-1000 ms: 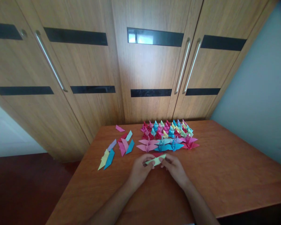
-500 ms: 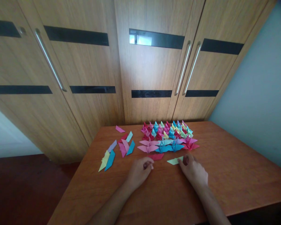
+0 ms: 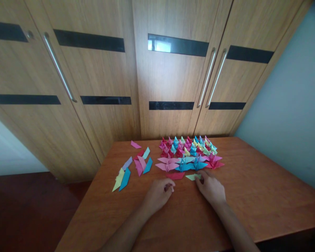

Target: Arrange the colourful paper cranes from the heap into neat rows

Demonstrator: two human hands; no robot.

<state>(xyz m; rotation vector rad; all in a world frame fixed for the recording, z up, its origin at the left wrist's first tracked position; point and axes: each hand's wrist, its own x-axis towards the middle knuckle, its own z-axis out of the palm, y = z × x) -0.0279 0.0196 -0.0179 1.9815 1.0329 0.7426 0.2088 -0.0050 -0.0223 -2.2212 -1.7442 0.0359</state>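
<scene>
A pale green folded paper piece (image 3: 192, 177) lies at the fingertips of my right hand (image 3: 211, 187), pinched at its right end. To its left, a red folded paper piece (image 3: 176, 175) rests flat on the table. My left hand (image 3: 159, 194) is just below that red piece, its fingers curled together; whether anything is in them I cannot make out. Right behind both pieces stand paper cranes with spread wings, among them a pink crane (image 3: 167, 164) and a blue crane (image 3: 198, 164).
Several more cranes (image 3: 187, 146) stand packed in rows at the table's back. Flat folded papers lie at the left, including a yellow one (image 3: 118, 179), a blue one (image 3: 125, 179) and a pink one (image 3: 135, 144). A wooden wardrobe (image 3: 170, 80) rises behind the brown table (image 3: 252, 182).
My right hand has moved the pale green piece slightly left and away from me, closer to the red piece and the cranes. My left hand has hardly moved.
</scene>
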